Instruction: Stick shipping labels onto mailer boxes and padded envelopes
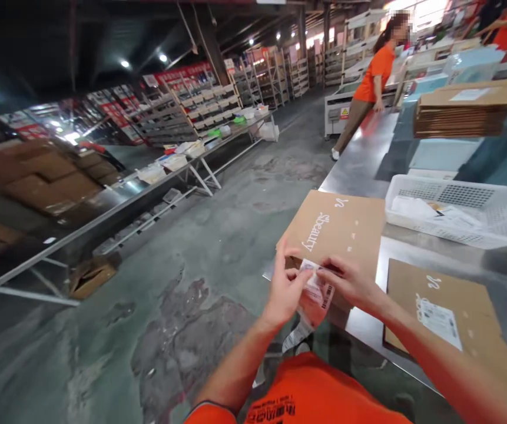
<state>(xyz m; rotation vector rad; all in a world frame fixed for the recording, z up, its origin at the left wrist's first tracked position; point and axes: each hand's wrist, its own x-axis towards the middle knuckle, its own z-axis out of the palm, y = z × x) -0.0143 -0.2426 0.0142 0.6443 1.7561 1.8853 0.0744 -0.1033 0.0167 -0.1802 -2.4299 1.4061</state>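
Note:
Between my hands is a printed shipping label (326,294) with a barcode, and a strip of labels (298,335) trails below it. My left hand (282,288) pinches the label's left side between thumb and fingers. On its upper right side, my right hand (351,282) pinches it too. Just beyond my hands lies a flat brown cardboard box (345,227) with white "beauty" lettering, at the table's edge. To the right is another flat brown box (469,312), bearing a white label (439,324).
A white plastic basket (491,232) holding papers stands on the metal table (368,150). Behind it are stacked flat cartons (465,112). A person in orange (374,76) leans at the table's far end. A long bench (129,188) with trays runs along the left, across the floor.

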